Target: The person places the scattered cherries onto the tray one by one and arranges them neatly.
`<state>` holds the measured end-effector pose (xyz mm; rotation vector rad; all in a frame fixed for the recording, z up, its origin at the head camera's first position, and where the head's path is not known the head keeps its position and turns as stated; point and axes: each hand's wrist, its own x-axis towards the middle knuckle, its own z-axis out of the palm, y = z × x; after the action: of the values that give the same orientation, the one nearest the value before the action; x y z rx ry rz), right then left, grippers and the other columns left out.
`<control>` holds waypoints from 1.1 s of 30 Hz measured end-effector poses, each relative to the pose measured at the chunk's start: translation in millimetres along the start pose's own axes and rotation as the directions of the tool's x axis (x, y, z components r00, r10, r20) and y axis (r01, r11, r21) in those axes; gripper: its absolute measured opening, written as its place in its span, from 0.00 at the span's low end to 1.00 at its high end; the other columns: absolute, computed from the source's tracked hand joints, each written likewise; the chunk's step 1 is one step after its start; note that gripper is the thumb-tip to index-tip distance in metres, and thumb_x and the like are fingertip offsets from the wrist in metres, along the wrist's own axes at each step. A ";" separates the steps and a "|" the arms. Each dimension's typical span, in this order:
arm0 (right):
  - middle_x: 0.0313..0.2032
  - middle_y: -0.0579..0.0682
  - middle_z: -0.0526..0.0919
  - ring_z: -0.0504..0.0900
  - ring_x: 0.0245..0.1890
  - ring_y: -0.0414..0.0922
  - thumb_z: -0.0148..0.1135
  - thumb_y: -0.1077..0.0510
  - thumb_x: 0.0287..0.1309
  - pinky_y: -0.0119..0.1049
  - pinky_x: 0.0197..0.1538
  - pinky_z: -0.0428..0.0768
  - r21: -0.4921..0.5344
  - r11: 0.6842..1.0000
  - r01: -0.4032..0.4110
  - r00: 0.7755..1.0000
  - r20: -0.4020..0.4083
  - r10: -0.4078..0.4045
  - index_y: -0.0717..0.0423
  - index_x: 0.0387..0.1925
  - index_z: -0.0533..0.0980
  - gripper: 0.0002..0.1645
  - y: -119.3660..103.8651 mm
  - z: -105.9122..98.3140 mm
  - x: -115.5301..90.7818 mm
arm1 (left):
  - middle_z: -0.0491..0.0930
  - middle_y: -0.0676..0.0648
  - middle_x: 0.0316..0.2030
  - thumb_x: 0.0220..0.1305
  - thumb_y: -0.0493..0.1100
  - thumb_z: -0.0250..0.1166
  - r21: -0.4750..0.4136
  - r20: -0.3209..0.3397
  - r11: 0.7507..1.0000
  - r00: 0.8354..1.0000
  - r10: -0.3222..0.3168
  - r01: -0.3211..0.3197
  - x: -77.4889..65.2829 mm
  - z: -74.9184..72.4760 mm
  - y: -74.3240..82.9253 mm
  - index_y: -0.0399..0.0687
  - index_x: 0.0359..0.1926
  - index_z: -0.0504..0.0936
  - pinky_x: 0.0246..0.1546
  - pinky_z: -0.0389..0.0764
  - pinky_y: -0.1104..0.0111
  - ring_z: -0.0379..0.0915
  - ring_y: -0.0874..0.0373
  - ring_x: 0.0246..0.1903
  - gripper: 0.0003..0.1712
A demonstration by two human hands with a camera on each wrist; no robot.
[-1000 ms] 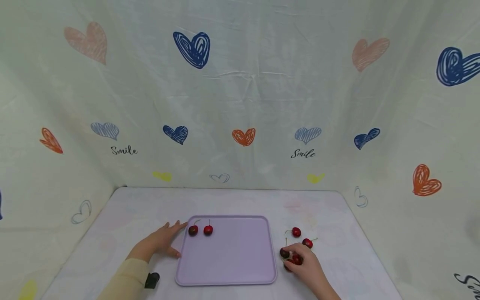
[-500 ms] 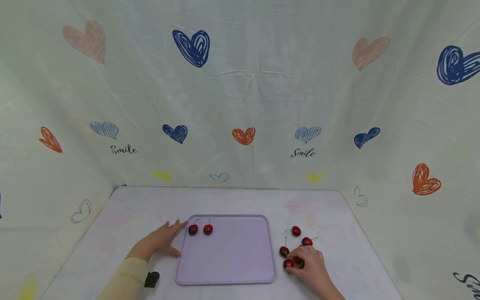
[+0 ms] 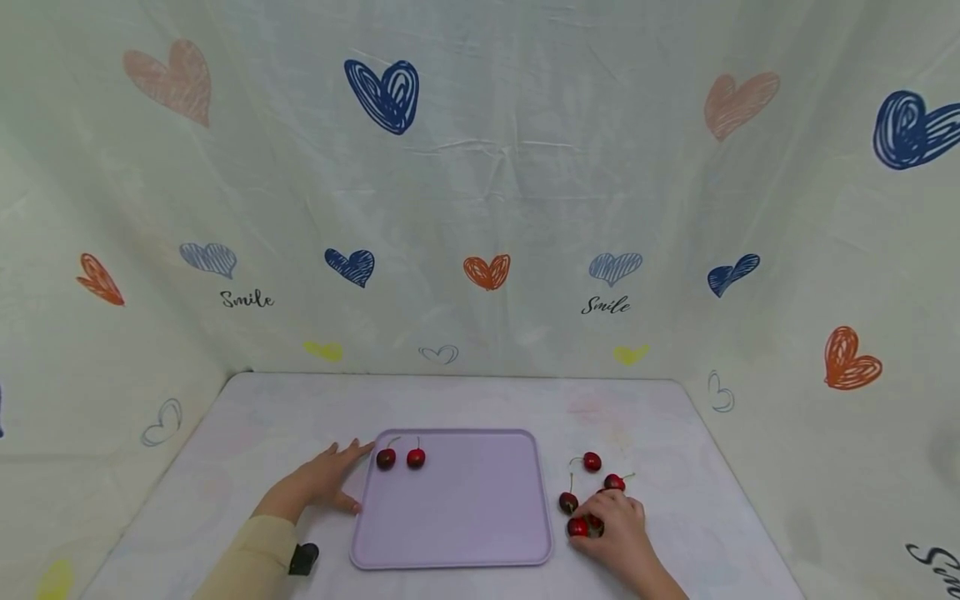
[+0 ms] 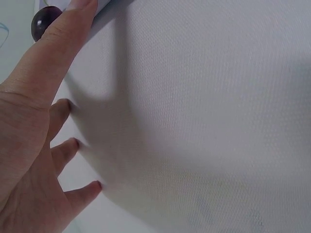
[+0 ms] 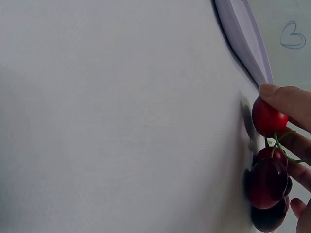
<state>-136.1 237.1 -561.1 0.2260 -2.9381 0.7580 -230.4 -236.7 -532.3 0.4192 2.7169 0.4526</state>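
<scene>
1. Head view: From where I stand, the left hand (image 3: pixel 322 482) lies spread, gripping nothing, with fingertip and thumb at the left edge of the lilac tray (image 3: pixel 450 569). Two cherries (image 3: pixel 416 459) sit on the tray near its far left corner. Right of it, on the pale table (image 3: pixel 480 404), the right hand (image 3: pixel 624 529) has thumb and fingers curled about a bright red cherry (image 3: pixel 577 527), with other loose cherries (image 3: pixel 592 462) around and partly under it. I'd call this the picking-up step, the fruit not yet lifted.

2. Left wrist view: The thumb (image 4: pixel 43 63) reaches up to the tray's edge, fingers splayed; a dark cherry shows behind it. This hand looks to be steadying the tray.

3. Right wrist view: The thumb presses the red cherry, fingers behind it. Its green stems (image 5: pixel 277 141) cross the darker cherries (image 5: pixel 267 182) just below, so the next move seems to call for a light pinch and a careful lift, lest neighbours be dragged along.
</scene>
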 end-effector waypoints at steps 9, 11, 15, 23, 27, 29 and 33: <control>0.32 0.30 0.79 0.71 0.40 0.41 0.81 0.51 0.38 0.43 0.45 0.68 0.157 0.987 -0.024 1.000 0.020 0.021 0.39 0.32 0.83 0.16 -16.0 -9.4 7.5 | 0.59 0.29 0.68 0.39 0.51 0.82 -0.003 0.000 1.000 1.000 -0.016 0.016 -1.2 0.1 1.4 0.45 0.71 0.63 0.56 0.58 0.29 0.48 0.22 0.65 0.58; 0.33 0.32 0.81 0.72 0.38 0.43 0.81 0.53 0.40 0.37 0.40 0.71 0.240 0.970 -0.041 0.999 0.028 0.035 0.43 0.34 0.84 0.16 -21.5 -11.8 9.9 | 0.59 0.28 0.68 0.39 0.50 0.82 -0.005 -0.001 1.000 1.000 -0.013 0.013 -1.5 -0.8 2.2 0.45 0.71 0.63 0.56 0.58 0.28 0.48 0.22 0.65 0.58; 0.34 0.35 0.81 0.74 0.35 0.44 0.80 0.54 0.42 0.31 0.32 0.75 0.368 0.927 -0.079 0.997 0.027 0.074 0.45 0.35 0.83 0.16 -32.9 -14.2 14.5 | 0.59 0.29 0.68 0.39 0.51 0.82 0.000 -0.001 1.000 1.000 -0.014 0.014 -1.2 -1.2 2.4 0.46 0.71 0.63 0.55 0.58 0.29 0.48 0.22 0.65 0.58; 0.37 0.41 0.82 0.77 0.34 0.47 0.79 0.58 0.44 0.36 0.37 0.78 0.490 0.872 -0.004 1.000 0.002 0.003 0.53 0.38 0.84 0.16 -51.1 -9.9 24.2 | 0.59 0.28 0.68 0.39 0.50 0.82 -0.006 -0.006 1.000 1.000 0.004 -0.004 -0.8 0.1 -0.9 0.45 0.71 0.63 0.55 0.58 0.28 0.49 0.22 0.65 0.58; 0.39 0.42 0.81 0.77 0.35 0.44 0.77 0.58 0.47 0.35 0.37 0.79 0.532 0.847 -0.003 0.999 0.034 -0.019 0.54 0.41 0.84 0.17 -59.3 -5.3 29.2 | 0.59 0.28 0.68 0.39 0.51 0.82 -0.011 -0.014 1.000 1.000 0.021 -0.021 -1.6 1.1 -2.7 0.43 0.71 0.64 0.54 0.58 0.28 0.49 0.22 0.65 0.58; 0.40 0.41 0.81 0.77 0.35 0.42 0.77 0.59 0.47 0.35 0.38 0.78 0.543 0.840 0.011 0.999 0.029 -0.032 0.54 0.42 0.84 0.17 -63.7 -2.7 32.1 | 0.59 0.29 0.68 0.39 0.51 0.82 -0.008 -0.015 1.000 1.000 0.020 -0.020 -2.2 1.3 -2.8 0.43 0.71 0.63 0.55 0.58 0.28 0.49 0.23 0.65 0.58; 0.40 0.43 0.80 0.76 0.37 0.40 0.76 0.64 0.46 0.34 0.40 0.78 0.574 0.815 0.077 0.996 -0.011 -0.086 0.57 0.44 0.84 0.19 -73.0 2.9 38.3 | 0.59 0.30 0.68 0.39 0.51 0.82 -0.008 -0.012 1.000 1.000 -0.001 0.001 -2.6 1.2 -2.2 0.44 0.71 0.63 0.55 0.57 0.28 0.49 0.24 0.66 0.58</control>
<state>-161.8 168.0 -524.1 0.3975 -2.5965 1.6194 -228.2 -239.2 -533.3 0.4143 2.7253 0.4672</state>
